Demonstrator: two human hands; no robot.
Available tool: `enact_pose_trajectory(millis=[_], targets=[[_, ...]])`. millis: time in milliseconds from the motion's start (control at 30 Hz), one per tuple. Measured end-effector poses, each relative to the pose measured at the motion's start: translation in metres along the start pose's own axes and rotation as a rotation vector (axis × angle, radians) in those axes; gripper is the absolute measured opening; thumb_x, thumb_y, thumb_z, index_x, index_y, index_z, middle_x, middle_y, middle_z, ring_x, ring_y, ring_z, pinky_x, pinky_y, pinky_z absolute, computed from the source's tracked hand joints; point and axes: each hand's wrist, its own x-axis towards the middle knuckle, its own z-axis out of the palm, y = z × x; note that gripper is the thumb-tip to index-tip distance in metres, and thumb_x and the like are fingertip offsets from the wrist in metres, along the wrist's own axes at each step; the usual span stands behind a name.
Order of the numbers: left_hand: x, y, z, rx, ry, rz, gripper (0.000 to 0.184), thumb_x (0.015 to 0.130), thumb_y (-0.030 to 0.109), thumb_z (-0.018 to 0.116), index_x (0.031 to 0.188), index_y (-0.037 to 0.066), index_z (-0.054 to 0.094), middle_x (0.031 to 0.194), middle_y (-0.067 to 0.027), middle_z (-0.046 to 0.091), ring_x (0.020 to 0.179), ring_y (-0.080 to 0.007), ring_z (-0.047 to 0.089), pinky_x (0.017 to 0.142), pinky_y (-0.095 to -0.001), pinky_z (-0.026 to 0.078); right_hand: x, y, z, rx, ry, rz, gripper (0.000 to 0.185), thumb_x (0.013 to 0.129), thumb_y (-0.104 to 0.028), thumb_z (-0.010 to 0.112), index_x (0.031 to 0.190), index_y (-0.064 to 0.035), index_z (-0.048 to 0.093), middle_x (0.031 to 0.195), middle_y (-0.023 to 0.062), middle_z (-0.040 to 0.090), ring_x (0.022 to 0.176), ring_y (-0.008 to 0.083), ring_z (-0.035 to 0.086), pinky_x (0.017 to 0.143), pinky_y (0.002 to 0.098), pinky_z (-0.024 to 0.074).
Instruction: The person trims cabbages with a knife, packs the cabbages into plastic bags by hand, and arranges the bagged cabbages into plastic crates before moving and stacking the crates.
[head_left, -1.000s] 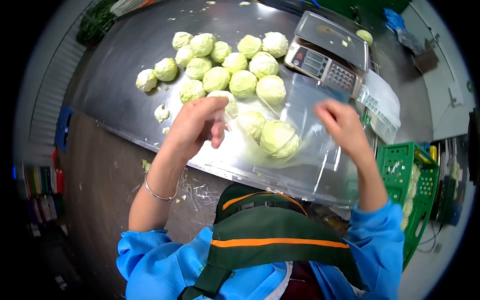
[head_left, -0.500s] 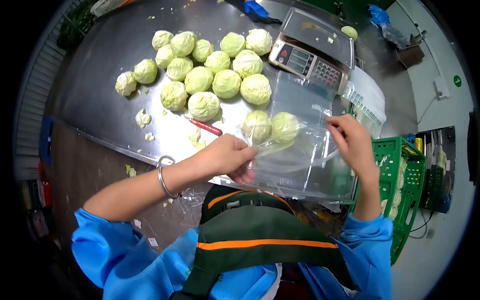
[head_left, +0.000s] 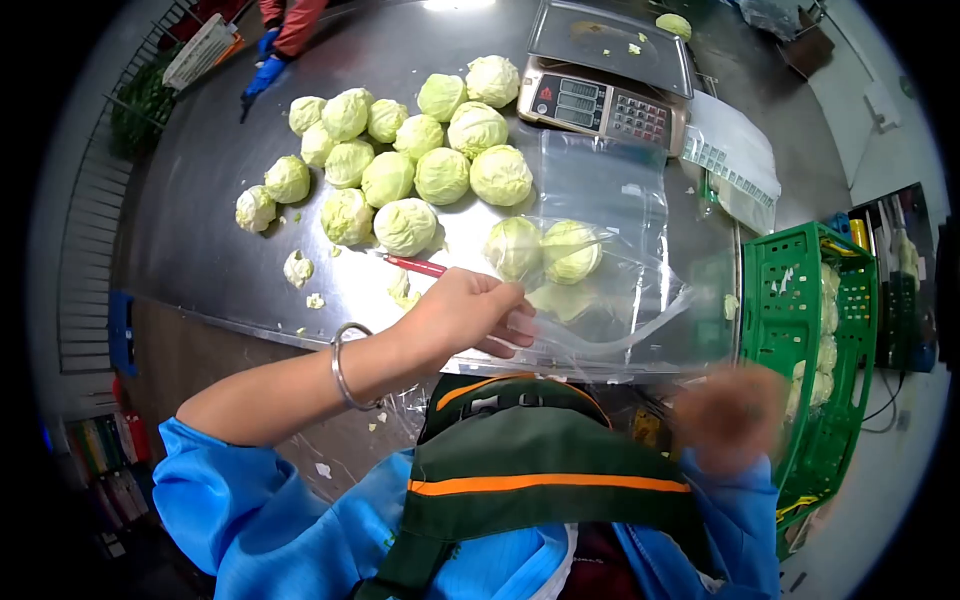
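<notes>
My left hand [head_left: 478, 315] pinches the near edge of a clear plastic bag [head_left: 648, 325] at the front of the steel table. Two pale green cabbages [head_left: 572, 252] show through its film, side by side. My right hand [head_left: 730, 415] is a blur off the table's front right corner, apart from the bag; its fingers are smeared by motion. Just beyond my left hand lies a red-handled knife [head_left: 415, 266]. Loose cabbages [head_left: 441, 176] are grouped on the table farther back.
A weighing scale [head_left: 600, 105] stands at the back, with a white sheet of labels [head_left: 735, 165] beside it. Green crates [head_left: 790, 300] holding wrapped cabbages are at the right. Leaf scraps [head_left: 298, 268] dot the steel table [head_left: 200, 240]. Another person's blue-gloved hand [head_left: 262, 78] is at the far left.
My right hand has let go of the bag and moved down towards my body. The bag's opening has sagged. Another person's gloved hands have come into view at the far left.
</notes>
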Motion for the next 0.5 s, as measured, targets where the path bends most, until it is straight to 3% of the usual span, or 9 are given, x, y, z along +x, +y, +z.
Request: enact_pose_trajectory(millis=[33, 200, 233, 300, 400, 500], targets=[[-0.001, 0.003, -0.001, -0.004, -0.016, -0.002, 0.032, 0.092, 0.024, 0.048, 0.094, -0.005, 0.061, 0.088, -0.0144, 0.066, 0.08, -0.0198, 0.066, 0.067, -0.0309, 0.056, -0.036, 0.011, -0.003, 0.421, 0.116, -0.135, 0.008, 0.081, -0.013, 0.06, 0.075, -0.0077, 0.057, 0.079, 0.0051, 0.057, 0.065, 0.0162, 0.055, 0.056, 0.03, 0.0434], [0.003, 0.002, 0.0, 0.014, -0.049, 0.036, 0.033, 0.093, 0.025, 0.047, 0.094, -0.005, 0.061, 0.089, -0.0135, 0.066, 0.079, -0.0184, 0.066, 0.067, -0.0307, 0.056, 0.024, -0.025, 0.021, -0.809, 0.149, 0.022, 0.012, 0.082, -0.014, 0.062, 0.092, -0.0079, 0.061, 0.082, 0.0046, 0.057, 0.067, 0.0174, 0.058, 0.056, 0.0303, 0.0457], [0.002, 0.002, 0.002, 0.016, -0.034, 0.04, 0.033, 0.094, 0.025, 0.047, 0.093, -0.005, 0.061, 0.089, -0.0132, 0.066, 0.079, -0.018, 0.065, 0.067, -0.0306, 0.056, 0.05, 0.015, 0.03, -0.649, 0.345, -0.05, 0.018, 0.077, -0.014, 0.068, 0.091, -0.0065, 0.061, 0.083, 0.0077, 0.055, 0.067, 0.0227, 0.058, 0.057, 0.0322, 0.0456], [0.001, -0.001, 0.004, 0.016, -0.003, 0.061, 0.034, 0.094, 0.026, 0.047, 0.093, -0.005, 0.062, 0.088, -0.0128, 0.066, 0.079, -0.0176, 0.065, 0.068, -0.0306, 0.056, 0.065, 0.054, 0.035, -0.492, 0.279, 0.088, 0.014, 0.077, -0.012, 0.067, 0.088, -0.0062, 0.061, 0.082, 0.008, 0.054, 0.068, 0.0249, 0.058, 0.058, 0.0337, 0.0458], [0.003, -0.014, 0.001, 0.003, 0.009, 0.081, 0.035, 0.094, 0.026, 0.047, 0.093, -0.005, 0.062, 0.087, -0.0124, 0.066, 0.078, -0.0176, 0.065, 0.068, -0.031, 0.056, 0.064, 0.066, 0.038, -0.665, 0.243, -0.157, 0.012, 0.077, -0.009, 0.066, 0.088, -0.0059, 0.061, 0.081, 0.01, 0.053, 0.068, 0.0261, 0.057, 0.058, 0.0339, 0.046], [0.001, -0.017, 0.009, 0.019, -0.066, 0.058, 0.033, 0.094, 0.024, 0.047, 0.094, -0.006, 0.061, 0.086, -0.0134, 0.066, 0.078, -0.0186, 0.065, 0.068, -0.0308, 0.057, 0.042, 0.033, 0.026, -0.617, 0.123, -0.088, 0.01, 0.077, -0.007, 0.067, 0.085, -0.0041, 0.061, 0.08, 0.01, 0.052, 0.067, 0.0271, 0.056, 0.059, 0.0344, 0.0458]])
